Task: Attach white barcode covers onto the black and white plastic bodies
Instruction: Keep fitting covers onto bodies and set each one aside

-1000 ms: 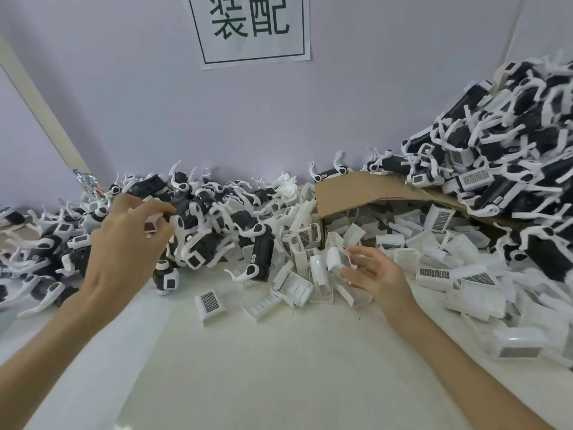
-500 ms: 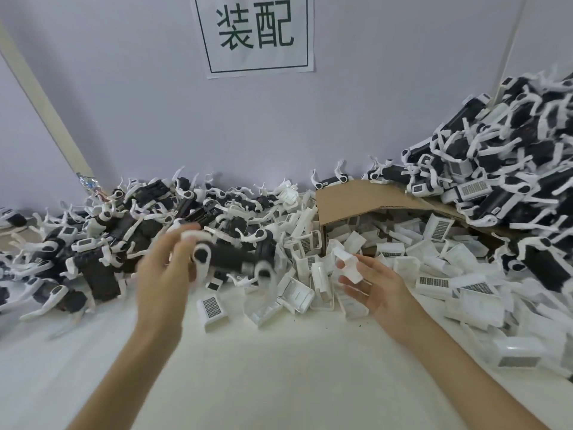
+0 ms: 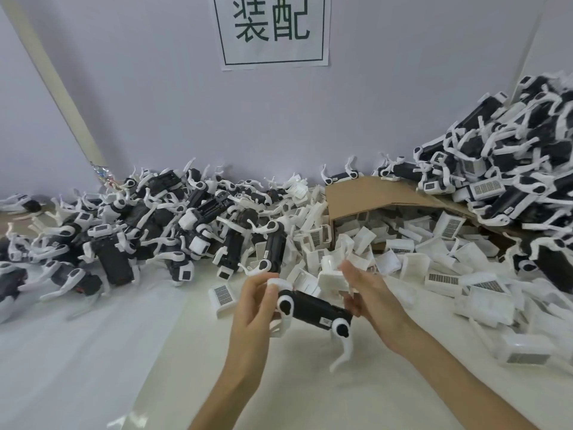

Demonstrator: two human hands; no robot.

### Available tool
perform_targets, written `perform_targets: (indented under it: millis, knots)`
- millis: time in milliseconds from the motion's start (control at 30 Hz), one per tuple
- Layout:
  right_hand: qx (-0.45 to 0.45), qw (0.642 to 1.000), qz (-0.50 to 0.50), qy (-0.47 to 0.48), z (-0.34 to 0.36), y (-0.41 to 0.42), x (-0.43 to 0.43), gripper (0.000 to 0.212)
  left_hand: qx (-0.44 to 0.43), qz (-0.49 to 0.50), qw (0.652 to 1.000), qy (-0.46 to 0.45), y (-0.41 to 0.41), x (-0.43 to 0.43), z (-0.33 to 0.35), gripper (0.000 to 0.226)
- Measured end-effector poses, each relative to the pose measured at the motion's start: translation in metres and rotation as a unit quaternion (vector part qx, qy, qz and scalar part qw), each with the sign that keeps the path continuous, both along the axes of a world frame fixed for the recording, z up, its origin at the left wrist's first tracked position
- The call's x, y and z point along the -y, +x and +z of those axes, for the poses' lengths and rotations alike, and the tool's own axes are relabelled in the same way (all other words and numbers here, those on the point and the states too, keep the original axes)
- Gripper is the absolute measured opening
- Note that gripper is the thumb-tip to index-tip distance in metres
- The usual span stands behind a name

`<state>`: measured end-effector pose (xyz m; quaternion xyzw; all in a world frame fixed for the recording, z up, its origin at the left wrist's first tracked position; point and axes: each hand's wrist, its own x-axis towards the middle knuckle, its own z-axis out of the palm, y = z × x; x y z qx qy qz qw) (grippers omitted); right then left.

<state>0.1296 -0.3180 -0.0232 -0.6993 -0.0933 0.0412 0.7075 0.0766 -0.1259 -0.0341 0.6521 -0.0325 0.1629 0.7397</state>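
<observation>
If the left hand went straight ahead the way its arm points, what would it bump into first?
Probably the black plastic body with white legs at the near edge of the pile, straight beyond the left hand, which grips another black-and-white plastic body. Depth is unclear.

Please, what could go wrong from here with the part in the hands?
The left hand grips the black and white body at one end only, so pressing may twist it loose. The white cover in the right hand is not lined up with it yet and may seat crookedly.
</observation>
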Motion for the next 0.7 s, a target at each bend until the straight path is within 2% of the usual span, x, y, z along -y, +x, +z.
perform_targets:
  millis: [100,267,333,467,533,700]
  knots:
    - [0.066,0.995,-0.019,-0.074,-0.001,-0.005,-0.007,0.066,0.006,-0.012,1.0,0.021,-0.004,0.004,0.0,0.027]
    - [0.08,0.992,0.014,-0.099,0.003,-0.009,-0.005,0.021,-0.001,-0.001,1.0,0.017,-0.004,0.003,-0.001,0.029]
    - [0.083,0.992,0.028,-0.096,0.003,-0.01,-0.004,0.011,-0.014,0.005,1.0,0.009,-0.002,0.002,-0.002,0.025]
    - [0.078,0.992,0.057,-0.084,0.005,-0.014,-0.005,0.004,-0.029,0.008,1.0,0.003,-0.002,0.001,-0.001,0.017]
    - [0.07,0.992,0.08,-0.068,0.008,-0.018,-0.005,0.015,-0.031,0.009,0.999,0.006,-0.003,0.001,0.0,0.017]
    - [0.09,0.991,0.085,-0.05,0.008,-0.019,-0.005,0.019,-0.034,0.006,0.999,0.016,-0.003,0.0,0.0,0.017]
